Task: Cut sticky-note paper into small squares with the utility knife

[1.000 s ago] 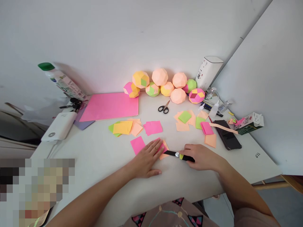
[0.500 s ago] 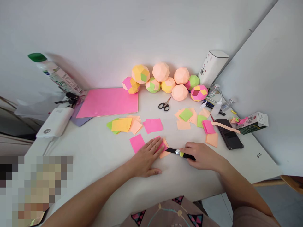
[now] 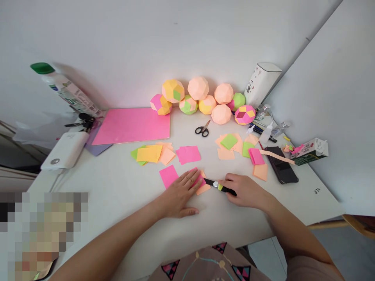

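My left hand (image 3: 179, 194) lies flat, fingers spread, pressing down a small stack of pink and peach paper squares (image 3: 202, 184) on the white table (image 3: 123, 191). My right hand (image 3: 245, 190) is closed around a black utility knife (image 3: 220, 186) with a yellow-green slider; its tip touches the right edge of the held papers. A loose pink square (image 3: 168, 175) lies just left of my left fingers.
Paper squares in pink (image 3: 189, 154), yellow (image 3: 149, 153), peach and green (image 3: 229, 141) are scattered mid-table. Folded paper balls (image 3: 198, 88) line the back wall. Scissors (image 3: 202, 130), a pink sheet (image 3: 133, 125), a phone (image 3: 280, 164), a white power bank (image 3: 65, 150), a bottle (image 3: 66, 89) and a small carton (image 3: 309, 150) surround them.
My right hand slid the knife leftward, so its tip now meets the papers. My left hand stayed pressed on them.
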`<state>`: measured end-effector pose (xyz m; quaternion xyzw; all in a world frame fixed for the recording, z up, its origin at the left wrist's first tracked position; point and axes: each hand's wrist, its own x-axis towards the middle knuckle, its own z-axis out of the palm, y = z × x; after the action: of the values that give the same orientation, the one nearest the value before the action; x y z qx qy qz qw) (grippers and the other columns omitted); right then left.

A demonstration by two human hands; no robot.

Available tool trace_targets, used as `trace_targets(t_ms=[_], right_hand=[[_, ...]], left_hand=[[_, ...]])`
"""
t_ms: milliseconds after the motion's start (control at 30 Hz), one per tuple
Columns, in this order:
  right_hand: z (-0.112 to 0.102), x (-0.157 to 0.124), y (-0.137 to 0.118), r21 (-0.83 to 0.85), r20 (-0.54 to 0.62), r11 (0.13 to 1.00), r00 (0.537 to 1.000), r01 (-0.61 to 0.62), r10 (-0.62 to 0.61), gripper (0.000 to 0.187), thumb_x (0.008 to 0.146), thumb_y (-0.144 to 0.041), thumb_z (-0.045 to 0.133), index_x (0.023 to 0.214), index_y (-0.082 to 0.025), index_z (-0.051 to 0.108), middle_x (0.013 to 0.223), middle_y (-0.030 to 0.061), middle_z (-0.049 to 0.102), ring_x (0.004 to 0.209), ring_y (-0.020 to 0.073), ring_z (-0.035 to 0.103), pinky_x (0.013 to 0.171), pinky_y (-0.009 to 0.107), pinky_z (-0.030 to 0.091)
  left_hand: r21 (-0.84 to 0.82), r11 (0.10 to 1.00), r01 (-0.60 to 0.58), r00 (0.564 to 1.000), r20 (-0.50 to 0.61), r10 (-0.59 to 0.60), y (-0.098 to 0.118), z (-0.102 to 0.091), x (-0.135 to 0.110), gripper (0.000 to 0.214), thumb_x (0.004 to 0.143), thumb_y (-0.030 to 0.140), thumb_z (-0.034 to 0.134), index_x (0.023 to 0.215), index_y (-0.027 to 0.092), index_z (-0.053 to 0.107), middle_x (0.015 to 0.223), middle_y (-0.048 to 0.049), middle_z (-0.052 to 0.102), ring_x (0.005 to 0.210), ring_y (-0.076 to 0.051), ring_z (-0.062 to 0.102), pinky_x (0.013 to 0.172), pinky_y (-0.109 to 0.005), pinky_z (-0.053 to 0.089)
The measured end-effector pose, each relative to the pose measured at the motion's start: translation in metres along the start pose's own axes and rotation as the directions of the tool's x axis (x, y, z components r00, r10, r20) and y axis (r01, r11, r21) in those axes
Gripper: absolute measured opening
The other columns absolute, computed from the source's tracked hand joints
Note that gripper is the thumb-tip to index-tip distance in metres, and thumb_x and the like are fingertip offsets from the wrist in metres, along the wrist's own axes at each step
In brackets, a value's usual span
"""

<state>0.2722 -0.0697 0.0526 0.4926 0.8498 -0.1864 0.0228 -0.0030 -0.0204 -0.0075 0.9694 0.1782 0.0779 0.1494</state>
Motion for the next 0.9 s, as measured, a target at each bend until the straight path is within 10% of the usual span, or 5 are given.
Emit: trace_targets(t_ms=[900], right_hand=[[0.007, 0.017, -0.007, -0.052, -0.069, 0.997, 0.996, -0.053, 0.049, 0.047, 0.083, -0.016, 0.05, 0.129, -0.014, 0.057, 0.1, 0.0105, 0.062, 0.083, 0.0193, 0.06, 0.069, 0.028, 0.047]], left_hand=[[0.038, 0.999, 0.0, 1.0, 0.003, 0.0, -0.001, 0.002, 0.0, 0.097, 0.086, 0.07, 0.041, 0.152, 0.013, -0.002, 0.156, -0.0213, 0.003, 0.145, -0.037, 0.006, 0.114, -0.052, 0.017]])
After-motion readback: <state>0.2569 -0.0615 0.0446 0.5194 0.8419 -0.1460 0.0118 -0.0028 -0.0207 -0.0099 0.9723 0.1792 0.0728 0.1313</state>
